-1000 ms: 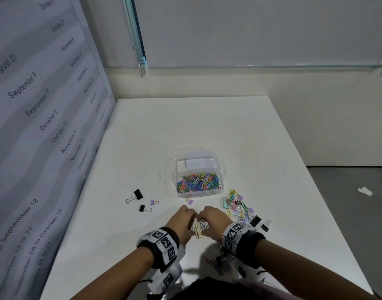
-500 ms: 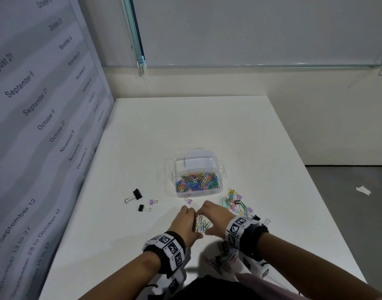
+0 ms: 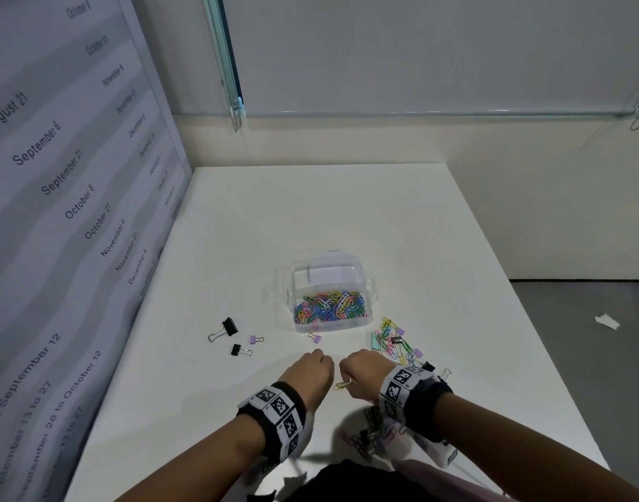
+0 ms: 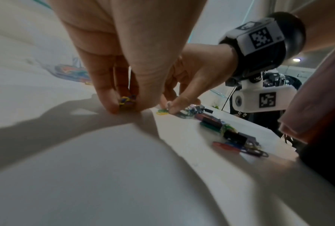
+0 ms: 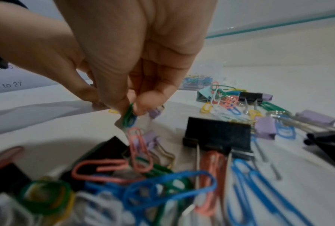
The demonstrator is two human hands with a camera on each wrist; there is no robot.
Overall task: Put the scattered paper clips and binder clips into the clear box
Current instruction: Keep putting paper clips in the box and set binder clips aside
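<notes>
Table [image 3: 238,219]: white; carries all items listed below.

Clear box [image 3: 361,280]: open, at mid-table, just beyond both hands. Holds a bed of mixed-colour paper clips [image 3: 328,304]. Position unchanged from the earlier pictures.

Left hand [image 3: 309,373]: fingers [image 4: 102,85] curled down to the table, pinching a small bunch of coloured clips [image 4: 126,102] at their tips. Half a second ago the clips lay bare between the two hands; now that gap shows almost none.

Right hand [image 3: 365,371]: fingers [image 5: 153,97] closed narrowly on a green paper clip [image 5: 129,116]. A yellow clip [image 3: 341,385] shows under this hand in the head view. The hands sit slightly further apart than before, knuckles no longer touching.

Loose heap, right of box [image 3: 394,338]: coloured paper clips with lilac, mint and black binder clips; unchanged.

Near heap, under the right wrist [image 3: 370,432]: large black binder clip [image 5: 217,133], lilac binder clips, pink, blue and green paper clips.

Left group: two black binder clips [image 3: 229,327] and one lilac binder clip [image 3: 254,339], well apart from the box; unchanged.

Single lilac binder clip [image 3: 316,337]: just before the box's near wall; unchanged.
</notes>
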